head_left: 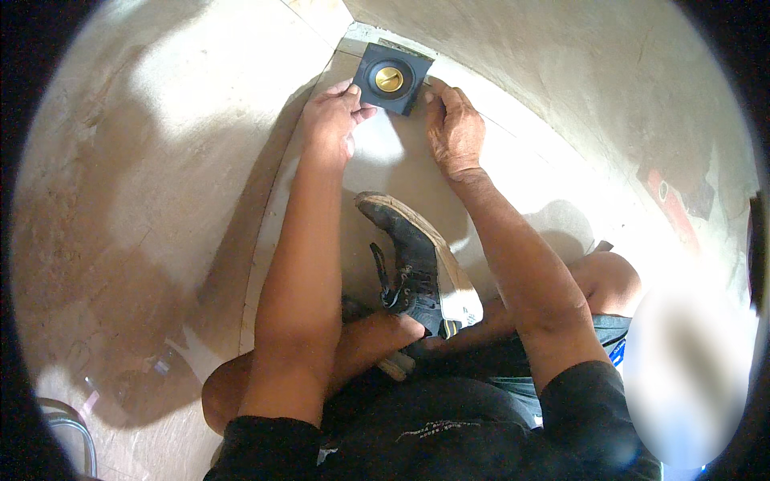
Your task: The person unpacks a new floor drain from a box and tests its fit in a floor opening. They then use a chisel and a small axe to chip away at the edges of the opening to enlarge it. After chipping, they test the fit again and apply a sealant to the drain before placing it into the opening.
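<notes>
A square dark grey floor drain (369, 70) with a round brass-coloured centre is tilted up near the far corner of the floor. My left hand (327, 120) grips its near left corner, thumb on top and fingers underneath. Close to its right edge is my right hand (457, 128), with thumb and forefinger drawn together. Whether those fingertips touch the drain or pinch something small, I cannot make out. Just behind the drain, a narrow dark-edged gap (393, 44) shows by the wall; the drain hides the rest.
Pale stone-like walls (144, 160) (561, 64) meet at the far corner. My crossed legs and a black shoe (417, 248) with a pale sole take up the near floor. A curved metal tube (76, 425) lies lower left. A reddish object (674, 208) is at the right, above a blurred patch.
</notes>
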A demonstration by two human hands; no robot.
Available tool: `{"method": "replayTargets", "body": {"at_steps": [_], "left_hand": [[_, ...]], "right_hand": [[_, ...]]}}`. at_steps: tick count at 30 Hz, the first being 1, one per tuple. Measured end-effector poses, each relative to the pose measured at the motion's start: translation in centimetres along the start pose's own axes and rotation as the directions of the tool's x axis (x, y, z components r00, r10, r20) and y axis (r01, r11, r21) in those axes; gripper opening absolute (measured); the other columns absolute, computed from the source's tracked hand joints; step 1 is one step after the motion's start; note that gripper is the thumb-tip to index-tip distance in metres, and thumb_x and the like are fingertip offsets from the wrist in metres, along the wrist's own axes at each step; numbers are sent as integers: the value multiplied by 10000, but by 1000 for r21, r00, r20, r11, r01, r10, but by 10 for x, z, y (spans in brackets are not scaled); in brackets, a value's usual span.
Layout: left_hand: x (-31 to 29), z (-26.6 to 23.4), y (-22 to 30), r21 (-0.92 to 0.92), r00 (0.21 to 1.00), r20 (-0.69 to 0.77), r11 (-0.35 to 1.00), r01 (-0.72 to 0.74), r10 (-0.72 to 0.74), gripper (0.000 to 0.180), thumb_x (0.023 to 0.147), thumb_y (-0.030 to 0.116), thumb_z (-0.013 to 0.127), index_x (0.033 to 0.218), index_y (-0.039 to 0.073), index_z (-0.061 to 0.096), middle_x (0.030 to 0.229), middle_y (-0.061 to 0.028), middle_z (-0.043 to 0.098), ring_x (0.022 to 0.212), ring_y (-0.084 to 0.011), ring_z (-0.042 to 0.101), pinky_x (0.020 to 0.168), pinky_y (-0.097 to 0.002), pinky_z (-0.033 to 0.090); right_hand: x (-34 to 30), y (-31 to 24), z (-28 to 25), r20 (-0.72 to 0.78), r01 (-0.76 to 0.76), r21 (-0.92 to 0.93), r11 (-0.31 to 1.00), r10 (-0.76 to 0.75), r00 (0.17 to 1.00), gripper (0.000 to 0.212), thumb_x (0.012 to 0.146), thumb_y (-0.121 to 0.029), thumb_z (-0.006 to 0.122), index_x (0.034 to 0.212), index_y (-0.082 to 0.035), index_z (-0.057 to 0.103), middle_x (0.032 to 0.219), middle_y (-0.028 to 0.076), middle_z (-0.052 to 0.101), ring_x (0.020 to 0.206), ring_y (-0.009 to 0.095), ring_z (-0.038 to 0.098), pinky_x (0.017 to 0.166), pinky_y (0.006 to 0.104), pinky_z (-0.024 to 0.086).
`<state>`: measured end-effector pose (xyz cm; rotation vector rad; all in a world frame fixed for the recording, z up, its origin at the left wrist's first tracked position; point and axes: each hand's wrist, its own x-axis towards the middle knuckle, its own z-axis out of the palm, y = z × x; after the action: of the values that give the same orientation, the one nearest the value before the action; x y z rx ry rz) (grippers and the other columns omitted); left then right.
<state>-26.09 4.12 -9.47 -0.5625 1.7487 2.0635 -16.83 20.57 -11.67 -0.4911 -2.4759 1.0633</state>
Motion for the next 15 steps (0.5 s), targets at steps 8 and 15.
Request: {"method": "replayTargets", "body": {"at_steps": [8,15], "left_hand": [[24,-3,-3,35,999,43,999,11,-12,284,973,-3,665,1227,-127,635,985,-161,710,740,-222,703,706,-346,642],[29,-4,-5,77,999,35,997,11,-13,261,944,40,730,1177,-52,658,984,-114,710,815,-226,700,793,-390,630]], "right_hand": [[-2,-2,3,57,83,-199,977,-73,996,409,915,-337,746,1260,-126,686,1071,68,609,1010,283,621,848,420,569],[-3,-11,-2,166,71,-258,963,-28,986,578,850,-429,812,1311,-106,679,1137,72,602,1094,261,606,928,402,551]]}}
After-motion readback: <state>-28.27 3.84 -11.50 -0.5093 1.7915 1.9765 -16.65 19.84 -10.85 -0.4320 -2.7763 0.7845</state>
